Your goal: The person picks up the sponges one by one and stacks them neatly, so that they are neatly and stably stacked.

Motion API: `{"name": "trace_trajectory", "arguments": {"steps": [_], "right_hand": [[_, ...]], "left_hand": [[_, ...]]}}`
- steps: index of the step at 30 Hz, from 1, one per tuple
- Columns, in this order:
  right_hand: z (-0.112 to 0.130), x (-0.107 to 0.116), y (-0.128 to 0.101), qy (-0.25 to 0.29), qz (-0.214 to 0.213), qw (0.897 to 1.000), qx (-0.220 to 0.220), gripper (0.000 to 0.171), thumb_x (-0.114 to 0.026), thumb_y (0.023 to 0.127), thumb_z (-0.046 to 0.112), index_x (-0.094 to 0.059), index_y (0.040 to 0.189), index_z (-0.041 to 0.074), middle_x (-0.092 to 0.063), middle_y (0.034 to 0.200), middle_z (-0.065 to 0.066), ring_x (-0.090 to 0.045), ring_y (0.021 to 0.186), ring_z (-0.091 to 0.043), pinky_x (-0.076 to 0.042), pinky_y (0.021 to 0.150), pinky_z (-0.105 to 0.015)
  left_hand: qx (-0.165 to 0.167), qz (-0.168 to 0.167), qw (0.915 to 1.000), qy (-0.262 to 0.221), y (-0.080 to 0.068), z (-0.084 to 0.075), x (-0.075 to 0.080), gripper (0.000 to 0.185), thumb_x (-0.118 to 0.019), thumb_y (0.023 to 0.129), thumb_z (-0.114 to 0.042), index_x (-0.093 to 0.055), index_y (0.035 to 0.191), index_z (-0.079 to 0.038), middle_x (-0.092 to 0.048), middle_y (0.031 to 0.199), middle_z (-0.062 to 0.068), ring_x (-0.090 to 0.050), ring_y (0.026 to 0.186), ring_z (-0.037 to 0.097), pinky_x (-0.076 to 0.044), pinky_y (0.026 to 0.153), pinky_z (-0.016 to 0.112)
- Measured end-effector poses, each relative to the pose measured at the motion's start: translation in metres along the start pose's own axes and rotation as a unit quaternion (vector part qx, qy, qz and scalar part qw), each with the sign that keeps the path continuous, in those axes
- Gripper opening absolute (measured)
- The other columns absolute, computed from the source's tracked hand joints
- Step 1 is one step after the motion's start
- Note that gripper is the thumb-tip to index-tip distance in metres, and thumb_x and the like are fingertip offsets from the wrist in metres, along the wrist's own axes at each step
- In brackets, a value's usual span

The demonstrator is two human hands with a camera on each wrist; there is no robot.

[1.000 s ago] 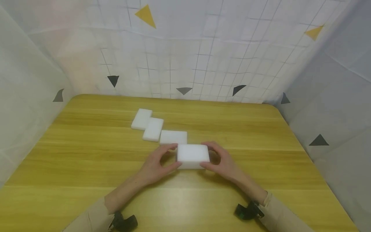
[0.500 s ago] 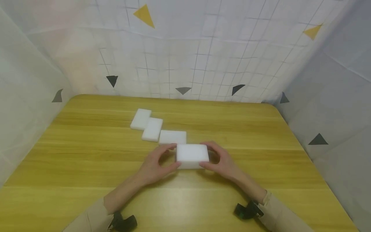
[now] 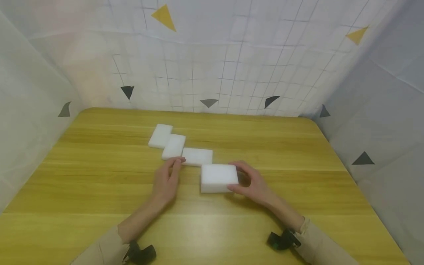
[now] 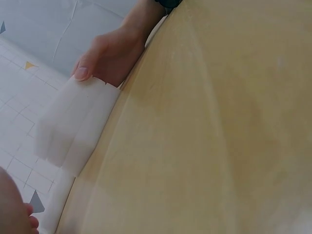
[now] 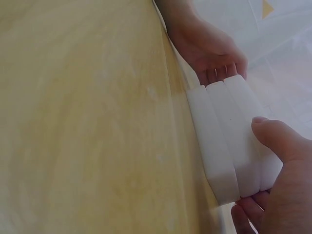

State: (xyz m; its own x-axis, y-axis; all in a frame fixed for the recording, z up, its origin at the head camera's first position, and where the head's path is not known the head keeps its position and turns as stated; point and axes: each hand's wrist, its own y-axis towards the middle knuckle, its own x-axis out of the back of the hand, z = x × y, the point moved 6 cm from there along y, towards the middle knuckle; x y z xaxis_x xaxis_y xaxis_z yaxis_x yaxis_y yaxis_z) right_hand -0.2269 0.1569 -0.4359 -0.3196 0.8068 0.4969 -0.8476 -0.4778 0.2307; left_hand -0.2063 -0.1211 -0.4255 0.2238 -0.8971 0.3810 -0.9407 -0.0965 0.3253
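Nearest to us on the yellow wooden counter (image 3: 99,191), our two forearms came up from the bottom edge in beige sleeves, each wrist carrying a small black camera. Our right hand (image 3: 253,184) gripped the stack of white foam blocks (image 3: 218,177), with the thumb curled against its near right corner and the fingers bent round its far right side. From the right wrist view the stack (image 5: 234,141) showed three blocks standing edge to edge, our thumb pressed on the outermost one and the fingertips curled under its lower end. The stack rested on the counter just right of the middle, its left side free.

Our left hand (image 3: 167,180) lay just left of the stack and apart from it, fingers straight and relaxed, holding nothing. Its fingertips (image 3: 177,161) reached to the near left corner of a flat white block (image 3: 197,156) that lay just beyond the stack; whether they actually touched it we could not tell. In the left wrist view only a sliver of that hand showed at the lower left corner, with the stack (image 4: 73,131) and the right hand (image 4: 109,56) across from it.

Farther back, a second flat block (image 3: 173,147) touched the first at its corner, and a third (image 3: 160,135) lay beside it, the three stepping away to the left in a diagonal line. Beyond the counter hung a white gridded cloth (image 3: 212,66) marked with yellow and dark triangles.
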Motion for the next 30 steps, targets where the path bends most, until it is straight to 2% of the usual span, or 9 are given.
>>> {"name": "trace_trajectory", "arguments": {"steps": [9, 18, 23, 30], "right_hand": [[-0.001, -0.001, 0.0, -0.009, -0.001, 1.0, -0.001, 0.063, -0.084, 0.081, 0.021, -0.055, 0.136, 0.026, -0.06, 0.133, 0.005, -0.056, 0.124, -0.018, -0.044, 0.108, -0.049], [0.0, -0.001, -0.001, -0.016, -0.002, 1.0, 0.004, 0.062, -0.083, 0.082, 0.022, -0.054, 0.136, 0.027, -0.06, 0.133, 0.006, -0.056, 0.124, -0.018, -0.045, 0.107, -0.046], [-0.002, -0.001, -0.001, -0.015, -0.003, 1.0, 0.002, 0.062, -0.083, 0.082, 0.022, -0.054, 0.137, 0.027, -0.06, 0.133, 0.007, -0.055, 0.124, -0.016, -0.044, 0.108, -0.048], [-0.004, 0.0, 0.0, -0.02, -0.004, 1.0, 0.009, 0.06, -0.083, 0.083, 0.022, -0.055, 0.136, 0.026, -0.06, 0.133, 0.007, -0.055, 0.123, -0.016, -0.043, 0.109, -0.052]], "left_hand": [[0.039, -0.017, 0.9987, 0.028, 0.005, 0.01, 0.006, 0.037, -0.044, 0.107, -0.031, -0.069, 0.113, -0.004, -0.07, 0.12, 0.012, -0.062, 0.119, 0.027, -0.047, 0.105, 0.045], [0.045, -0.002, 0.9982, 0.041, 0.011, 0.018, 0.007, 0.032, -0.053, 0.103, -0.027, -0.067, 0.119, -0.003, -0.069, 0.12, 0.016, -0.062, 0.117, 0.031, -0.046, 0.105, 0.047], [0.043, 0.039, 0.9981, 0.02, 0.02, 0.025, 0.005, 0.036, -0.063, 0.097, -0.019, -0.061, 0.128, -0.001, -0.066, 0.127, 0.017, -0.06, 0.122, 0.032, -0.044, 0.109, 0.045], [0.027, 0.111, 0.9933, 0.016, 0.035, 0.034, 0.003, 0.05, -0.066, 0.091, -0.01, -0.053, 0.138, 0.0, -0.059, 0.138, 0.018, -0.055, 0.128, 0.034, -0.042, 0.112, 0.046]]}}
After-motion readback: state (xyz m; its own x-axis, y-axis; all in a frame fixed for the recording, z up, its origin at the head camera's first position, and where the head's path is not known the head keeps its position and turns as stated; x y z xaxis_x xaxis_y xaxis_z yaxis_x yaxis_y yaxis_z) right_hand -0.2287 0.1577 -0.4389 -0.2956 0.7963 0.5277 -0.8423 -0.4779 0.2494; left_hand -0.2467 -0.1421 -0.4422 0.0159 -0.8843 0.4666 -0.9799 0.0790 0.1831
